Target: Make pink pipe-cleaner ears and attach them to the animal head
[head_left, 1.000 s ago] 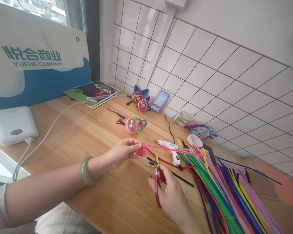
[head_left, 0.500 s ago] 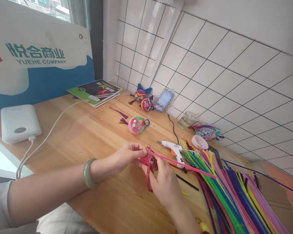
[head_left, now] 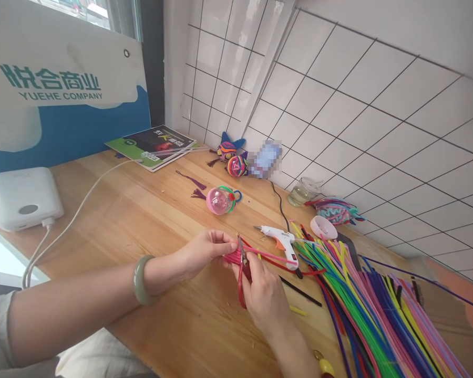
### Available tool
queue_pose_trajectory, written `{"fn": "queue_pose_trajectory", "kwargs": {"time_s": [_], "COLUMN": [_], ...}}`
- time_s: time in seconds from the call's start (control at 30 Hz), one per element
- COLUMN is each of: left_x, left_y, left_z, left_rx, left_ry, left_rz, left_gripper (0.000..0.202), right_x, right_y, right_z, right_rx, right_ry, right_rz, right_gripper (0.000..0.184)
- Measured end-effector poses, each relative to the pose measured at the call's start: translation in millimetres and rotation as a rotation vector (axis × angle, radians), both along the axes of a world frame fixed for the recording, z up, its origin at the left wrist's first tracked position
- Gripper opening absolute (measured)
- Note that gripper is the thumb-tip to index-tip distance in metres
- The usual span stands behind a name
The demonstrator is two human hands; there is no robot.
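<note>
My left hand (head_left: 205, 253) pinches a small coiled pink pipe-cleaner piece (head_left: 232, 258) just above the wooden table (head_left: 150, 220). A pink pipe cleaner (head_left: 270, 256) runs from that coil to the right, towards the pile. My right hand (head_left: 262, 294) grips red-handled scissors (head_left: 242, 273), whose blades are at the pink pipe cleaner right beside the coil. The two hands touch each other. A green bangle sits on my left wrist.
A big pile of coloured pipe cleaners (head_left: 370, 304) fills the right. A white glue gun (head_left: 279, 239) lies behind my hands, its cord running back. A pink ball (head_left: 217, 200), woven fish figures (head_left: 230, 157), a glass jar (head_left: 301, 192), a white power bank (head_left: 23, 198) and a booklet (head_left: 157, 144) are further off.
My right hand brought the scissors up from the table to the pink pipe cleaner beside the coil. The long free end of the pipe cleaner has dropped lower towards the pile.
</note>
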State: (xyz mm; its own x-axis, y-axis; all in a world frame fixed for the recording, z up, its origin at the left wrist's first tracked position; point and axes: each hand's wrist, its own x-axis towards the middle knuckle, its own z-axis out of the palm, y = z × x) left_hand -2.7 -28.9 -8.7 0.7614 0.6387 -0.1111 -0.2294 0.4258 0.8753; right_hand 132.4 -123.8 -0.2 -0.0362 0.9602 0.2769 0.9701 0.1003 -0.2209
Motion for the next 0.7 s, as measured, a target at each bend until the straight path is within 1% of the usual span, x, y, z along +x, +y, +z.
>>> {"fn": "queue_pose_trajectory", "kwargs": {"time_s": [0.13, 0.23, 0.3, 0.4, 0.53, 0.63, 0.7], "left_x": [0, 0, -1, -1, -2, -2, -2], "left_y": [1, 2, 4, 5, 6, 7, 7], "left_z": [0.9, 0.6, 0.0, -0.7, -0.1, 0.5, 0.0], "left_rx": [-0.021, -0.073, -0.101, -0.131, -0.178, -0.204, -0.207], "left_ry": [0.008, 0.02, 0.032, 0.05, 0.021, -0.024, -0.025], "left_rz": [-0.003, 0.015, 0.02, 0.025, 0.043, 0.022, 0.015], "left_gripper": [0.02, 0.021, 0.022, 0.021, 0.017, 0.022, 0.026], "right_x": [1, 5, 10, 16, 21, 25, 29], "right_y": [-1, -2, -4, -13, -38, -59, -71], "right_z": [3.5, 11.4, 17.9, 26.8, 31.5, 24.9, 16.1], "right_rx": [-0.031, -0.101, -0.144, -0.226, -0.413, -0.542, -0.58], "right_ry": [0.075, 0.184, 0.209, 0.127, -0.052, -0.125, -0.17], "right_rz": [-0.027, -0.092, -0.144, -0.193, -0.214, -0.168, -0.121], "right_gripper": [0.028, 0.027, 0.027, 0.028, 0.031, 0.035, 0.042]}}
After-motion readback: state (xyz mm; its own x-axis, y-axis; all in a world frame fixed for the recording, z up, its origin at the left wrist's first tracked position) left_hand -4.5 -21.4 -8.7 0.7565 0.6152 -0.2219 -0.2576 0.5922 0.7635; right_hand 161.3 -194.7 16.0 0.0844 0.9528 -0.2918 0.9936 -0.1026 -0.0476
